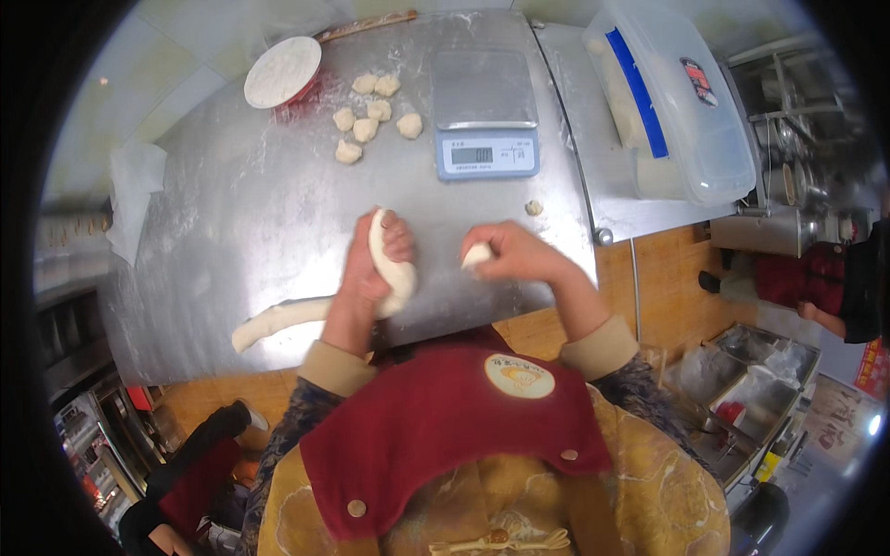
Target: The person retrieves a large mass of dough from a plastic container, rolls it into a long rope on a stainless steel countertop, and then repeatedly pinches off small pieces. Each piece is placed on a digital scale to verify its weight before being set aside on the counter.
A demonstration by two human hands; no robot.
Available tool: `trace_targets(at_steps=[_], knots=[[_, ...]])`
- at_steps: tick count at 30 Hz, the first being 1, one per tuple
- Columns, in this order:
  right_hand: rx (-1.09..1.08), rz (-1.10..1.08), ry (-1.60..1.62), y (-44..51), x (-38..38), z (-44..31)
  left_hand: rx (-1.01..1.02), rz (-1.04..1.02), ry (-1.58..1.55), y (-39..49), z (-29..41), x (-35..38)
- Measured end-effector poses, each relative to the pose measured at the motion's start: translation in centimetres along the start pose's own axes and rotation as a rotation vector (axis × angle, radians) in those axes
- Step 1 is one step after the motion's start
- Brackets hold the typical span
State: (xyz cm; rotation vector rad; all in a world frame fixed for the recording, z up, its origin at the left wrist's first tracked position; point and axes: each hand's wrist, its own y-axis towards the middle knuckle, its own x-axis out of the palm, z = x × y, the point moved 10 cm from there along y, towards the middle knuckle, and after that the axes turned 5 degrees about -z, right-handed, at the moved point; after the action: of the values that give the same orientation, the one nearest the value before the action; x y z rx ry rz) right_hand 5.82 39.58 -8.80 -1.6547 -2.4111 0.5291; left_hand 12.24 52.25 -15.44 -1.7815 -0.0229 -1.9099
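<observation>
A long rope of pale dough (395, 274) is gripped in my left hand (368, 260). Its tail passes behind my wrist and rests on the steel table (208, 222). To the right, my right hand (514, 250) pinches a small dough piece (477, 256), apart from the rope. Beyond my hands stands a blue digital scale (487, 118) with a bare steel pan. Several dough lumps (365, 130) lie on the table left of the scale. A tiny dough scrap (534, 208) sits between my right hand and the scale.
A white-topped bowl of flour (284, 72) and a wooden rolling pin (366, 26) are at the far edge. A lidded clear plastic bin (695, 104) stands at the right. Other people (806, 281) are at both sides, one at lower left (201, 479).
</observation>
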Motion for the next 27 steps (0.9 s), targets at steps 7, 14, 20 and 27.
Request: trace_targets(at_steps=[7, 14, 20, 27], knots=[[-0.477, 0.777, -0.894, 6.5, -18.4, -6.2, 0.408, 0.089, 2.222, 0.6, -3.2, 8.1], [-0.398, 0.884, -0.119, 2.9, -29.0, -5.3, 0.327, 0.384, 2.405, -2.6, -3.4, 5.5], [-0.156, 0.824, -0.418, 5.8, -25.2, -2.7, 0.259, 0.235, 2.157, -1.9, -1.4, 4.3], [-0.029, 0.850, -0.443, 5.3, -25.0, -1.0, -0.265, 0.239, 0.910, -2.0, -0.5, 1.5]])
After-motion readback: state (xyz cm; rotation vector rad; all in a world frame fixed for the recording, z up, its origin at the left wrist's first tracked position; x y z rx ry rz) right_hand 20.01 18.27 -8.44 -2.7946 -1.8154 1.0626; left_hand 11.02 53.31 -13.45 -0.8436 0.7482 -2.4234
